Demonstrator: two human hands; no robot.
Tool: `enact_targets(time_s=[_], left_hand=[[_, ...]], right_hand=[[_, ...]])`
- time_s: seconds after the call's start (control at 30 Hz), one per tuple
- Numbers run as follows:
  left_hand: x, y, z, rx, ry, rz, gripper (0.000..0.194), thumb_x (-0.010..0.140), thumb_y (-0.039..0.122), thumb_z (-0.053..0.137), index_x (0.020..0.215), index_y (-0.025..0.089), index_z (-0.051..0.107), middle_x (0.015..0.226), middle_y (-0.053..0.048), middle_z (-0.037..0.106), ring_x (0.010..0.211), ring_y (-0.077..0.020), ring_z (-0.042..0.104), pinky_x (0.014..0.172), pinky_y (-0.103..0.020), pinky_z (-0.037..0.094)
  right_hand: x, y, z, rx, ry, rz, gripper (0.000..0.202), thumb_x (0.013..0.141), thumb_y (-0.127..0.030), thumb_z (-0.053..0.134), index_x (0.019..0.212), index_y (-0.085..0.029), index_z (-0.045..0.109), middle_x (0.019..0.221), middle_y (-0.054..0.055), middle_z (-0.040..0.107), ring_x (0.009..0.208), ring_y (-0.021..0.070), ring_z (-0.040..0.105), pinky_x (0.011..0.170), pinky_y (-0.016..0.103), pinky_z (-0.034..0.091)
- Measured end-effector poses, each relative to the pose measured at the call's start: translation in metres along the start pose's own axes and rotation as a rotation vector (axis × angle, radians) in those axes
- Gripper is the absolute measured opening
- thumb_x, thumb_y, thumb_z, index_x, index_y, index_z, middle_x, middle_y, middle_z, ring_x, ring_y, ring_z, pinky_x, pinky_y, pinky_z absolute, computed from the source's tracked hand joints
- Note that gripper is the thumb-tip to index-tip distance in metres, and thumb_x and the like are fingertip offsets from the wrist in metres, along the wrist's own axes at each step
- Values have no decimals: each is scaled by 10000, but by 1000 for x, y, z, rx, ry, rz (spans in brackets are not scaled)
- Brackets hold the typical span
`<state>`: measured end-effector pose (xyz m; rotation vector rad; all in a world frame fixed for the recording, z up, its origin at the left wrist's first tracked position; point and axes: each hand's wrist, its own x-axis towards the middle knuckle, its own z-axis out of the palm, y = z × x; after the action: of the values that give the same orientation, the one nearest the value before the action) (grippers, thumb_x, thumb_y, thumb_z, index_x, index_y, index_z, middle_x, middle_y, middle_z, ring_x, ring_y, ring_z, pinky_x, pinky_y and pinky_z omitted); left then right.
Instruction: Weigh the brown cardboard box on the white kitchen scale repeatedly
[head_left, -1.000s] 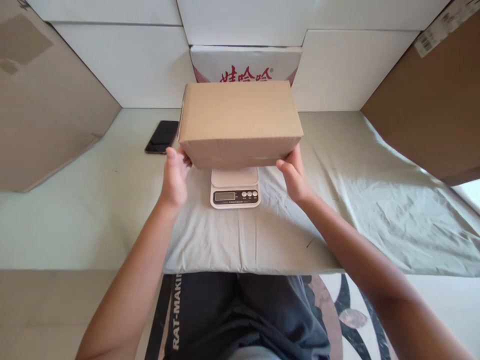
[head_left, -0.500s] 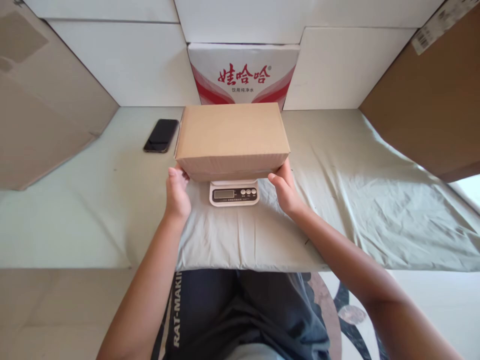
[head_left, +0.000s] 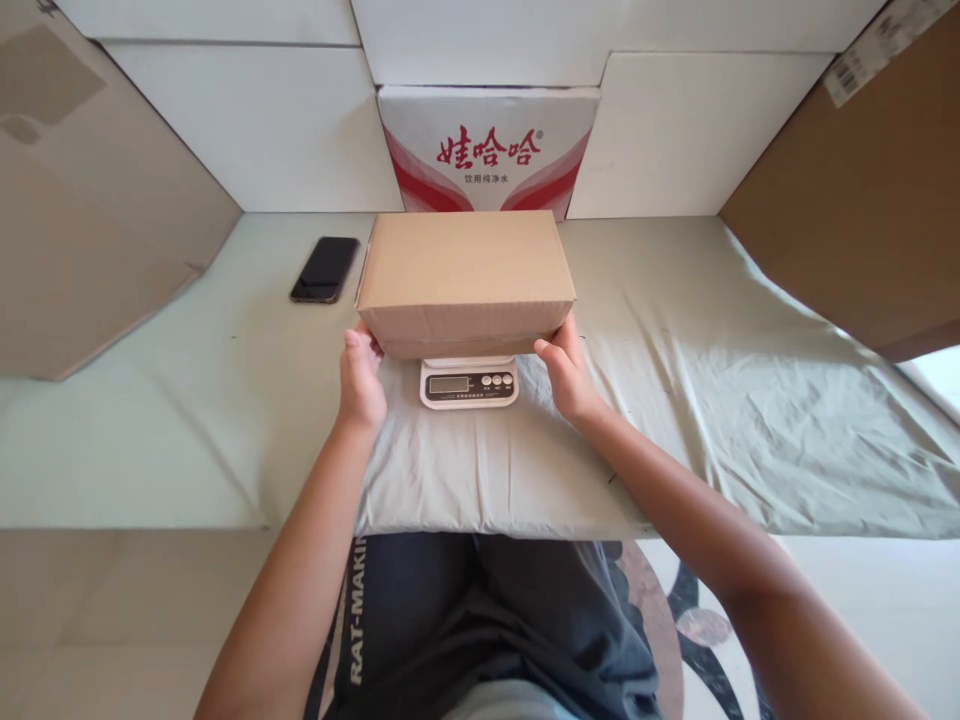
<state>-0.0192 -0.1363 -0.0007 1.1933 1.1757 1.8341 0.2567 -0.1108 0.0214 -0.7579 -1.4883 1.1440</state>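
A closed brown cardboard box [head_left: 465,260] sits over a small white kitchen scale [head_left: 469,400], hiding the scale's platform. Only the scale's front shows, with a grey display and round buttons; no digits can be made out. My left hand [head_left: 361,375] grips the box at its near left lower corner, the fingertips partly hidden behind it. At the near right lower corner, my right hand [head_left: 566,370] holds the box with its thumb toward the front and its other fingers tucked behind the side. Whether the box rests fully on the scale cannot be told.
A black smartphone [head_left: 325,270] lies left of the box on the pale green cloth [head_left: 247,400]. Behind stands a white carton with red lettering [head_left: 487,150] among plain white boxes [head_left: 705,130]. Large brown cartons flank the table at left [head_left: 97,220] and right [head_left: 862,210].
The cardboard box has come down slightly and looks a little smaller, still between both hands. My left hand has shifted slightly right along with it.
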Motion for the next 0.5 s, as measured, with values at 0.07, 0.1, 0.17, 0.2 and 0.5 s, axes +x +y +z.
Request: enact_targets(time_s=[0.07,0.1,0.17,0.2,0.5], left_hand=[[0,0,0,3,-6,-8,821,967,933,498,1299,259,828,1342,-146,819,1498,-379,661,1224,-494,574],[0,0,0,5,-10,-13,827,960,939,504,1307,259,823,1358,-144,815,1507,-378,654,1229,-491,569],[-1,1,-1,8,-15,-23,846,953,948,505,1319,251,814,1386,-147,805,1518,-376,643,1236,-491,559],[-1,1,-1,9,-16,-25,855,954,950,501,1324,243,810,1394,-151,801,1522,-376,638,1240,-494,554],[-4,10,4,49,-10,-39,917,924,986,486,1360,240,793,1459,-149,779,1585,-393,584,1293,-518,510]], right_hand=[[1,0,0,12,1,5,866,877,-694,689,1636,-372,422,1802,37,472,1717,360,396,1467,580,348],[1,0,0,18,5,5,865,875,-689,692,1634,-371,423,1805,34,468,1723,355,389,1472,573,341],[2,0,0,18,9,6,858,877,-681,691,1631,-367,426,1813,30,459,1733,346,371,1482,561,323],[3,0,-1,13,9,7,856,879,-683,686,1630,-365,427,1812,31,460,1731,346,371,1482,562,324],[3,6,-2,32,29,9,893,868,-692,704,1654,-368,428,1847,21,428,1748,348,353,1491,583,292]])
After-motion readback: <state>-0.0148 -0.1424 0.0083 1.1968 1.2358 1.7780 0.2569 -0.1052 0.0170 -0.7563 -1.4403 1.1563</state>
